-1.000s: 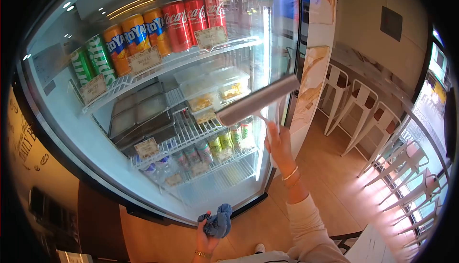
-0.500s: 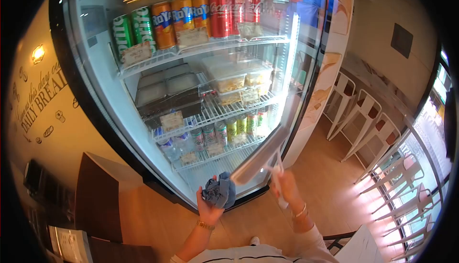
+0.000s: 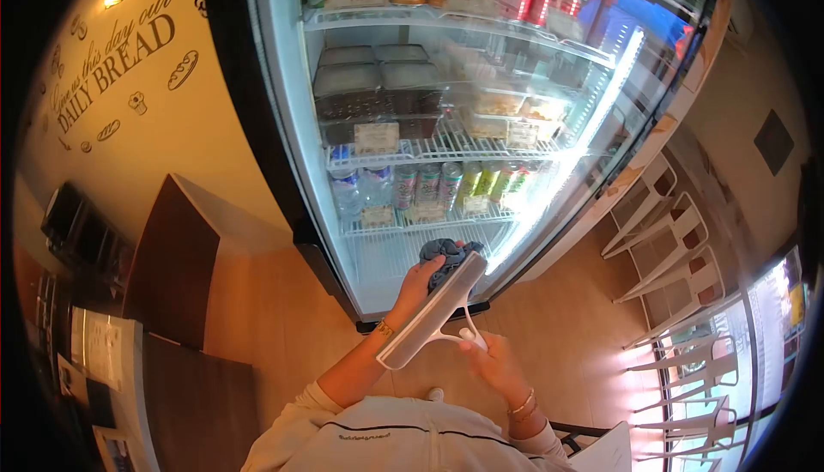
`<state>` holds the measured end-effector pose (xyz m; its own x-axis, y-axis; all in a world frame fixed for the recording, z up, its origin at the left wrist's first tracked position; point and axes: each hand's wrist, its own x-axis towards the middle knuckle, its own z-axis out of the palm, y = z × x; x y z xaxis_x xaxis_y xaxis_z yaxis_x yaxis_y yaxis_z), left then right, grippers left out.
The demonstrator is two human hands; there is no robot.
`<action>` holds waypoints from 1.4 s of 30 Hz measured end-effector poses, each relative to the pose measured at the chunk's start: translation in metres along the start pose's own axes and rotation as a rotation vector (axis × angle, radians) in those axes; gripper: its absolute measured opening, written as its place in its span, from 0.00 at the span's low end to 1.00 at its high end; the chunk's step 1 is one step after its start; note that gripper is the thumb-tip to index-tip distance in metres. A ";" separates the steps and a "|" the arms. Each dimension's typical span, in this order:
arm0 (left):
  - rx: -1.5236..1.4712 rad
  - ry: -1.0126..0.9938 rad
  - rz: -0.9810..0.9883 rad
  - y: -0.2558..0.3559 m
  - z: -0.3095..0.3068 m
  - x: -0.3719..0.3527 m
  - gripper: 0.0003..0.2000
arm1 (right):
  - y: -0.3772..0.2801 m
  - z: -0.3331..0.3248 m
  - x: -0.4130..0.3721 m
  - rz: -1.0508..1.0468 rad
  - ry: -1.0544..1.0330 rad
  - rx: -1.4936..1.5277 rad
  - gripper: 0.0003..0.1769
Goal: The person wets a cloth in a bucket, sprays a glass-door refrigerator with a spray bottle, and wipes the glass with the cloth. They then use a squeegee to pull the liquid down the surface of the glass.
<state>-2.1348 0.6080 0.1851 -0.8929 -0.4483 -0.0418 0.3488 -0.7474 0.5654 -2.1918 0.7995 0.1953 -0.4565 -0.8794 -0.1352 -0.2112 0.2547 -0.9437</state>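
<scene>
My left hand (image 3: pixel 415 281) is closed round a crumpled grey-blue cloth (image 3: pixel 442 251), held up in front of the lower part of the glass-door fridge (image 3: pixel 386 262). In my right hand (image 3: pixel 496 362) is the handle of a white squeegee (image 3: pixel 429 313), its wide blade slanting from lower left to upper right. The blade's upper end overlaps the cloth in this view, and its lower end crosses in front of my left forearm. Behind the glass are shelves with drink cans (image 3: pixel 427 184), water bottles (image 3: pixel 376 187), dark lidded boxes (image 3: pixel 378 86) and clear food tubs (image 3: pixel 519 105).
White metal stools (image 3: pixel 678 232) line the right side by a window. A dark brown counter panel (image 3: pixel 172 257) stands on the left, under a wall with lettering (image 3: pixel 116 60). Close by at lower right is a white tabletop (image 3: pixel 601 452). Wooden-look floor (image 3: pixel 292 335) lies around the fridge base.
The squeegee has come back from near the fridge's right side toward my body, its blade now beside the cloth. My left hand has moved up and right. The view has shifted downward and left.
</scene>
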 end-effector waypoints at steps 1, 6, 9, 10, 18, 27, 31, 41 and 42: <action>0.110 0.065 0.007 0.002 -0.004 -0.008 0.18 | -0.001 0.001 0.003 -0.018 0.014 -0.024 0.20; 0.310 0.039 0.141 0.023 -0.023 -0.070 0.15 | -0.009 -0.016 0.025 -0.106 0.204 -0.236 0.20; 0.040 -0.025 0.205 0.041 -0.054 -0.123 0.13 | -0.052 -0.036 0.050 -0.414 0.344 -0.505 0.22; -0.085 -0.048 0.210 0.048 -0.062 -0.142 0.12 | -0.074 -0.038 0.060 -0.532 0.377 -0.664 0.23; -0.211 0.351 0.411 0.025 -0.130 -0.230 0.13 | -0.209 0.023 0.126 -1.054 0.475 -1.170 0.29; -0.124 0.387 0.397 0.043 -0.155 -0.236 0.13 | -0.226 0.033 0.133 -0.882 0.437 -1.241 0.31; -0.115 0.354 0.364 0.055 -0.151 -0.215 0.13 | -0.237 0.006 0.134 -0.768 0.464 -1.191 0.32; -0.078 0.182 0.237 0.036 -0.114 -0.152 0.15 | -0.221 -0.018 0.137 -0.806 0.399 -1.150 0.34; -0.137 0.192 0.261 0.036 -0.111 -0.149 0.16 | -0.219 -0.022 0.134 -0.856 0.372 -1.135 0.34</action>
<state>-1.9579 0.5939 0.1204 -0.7033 -0.7073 -0.0714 0.6052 -0.6484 0.4619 -2.2258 0.6347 0.3901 0.0002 -0.8143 0.5804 -0.9965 0.0482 0.0678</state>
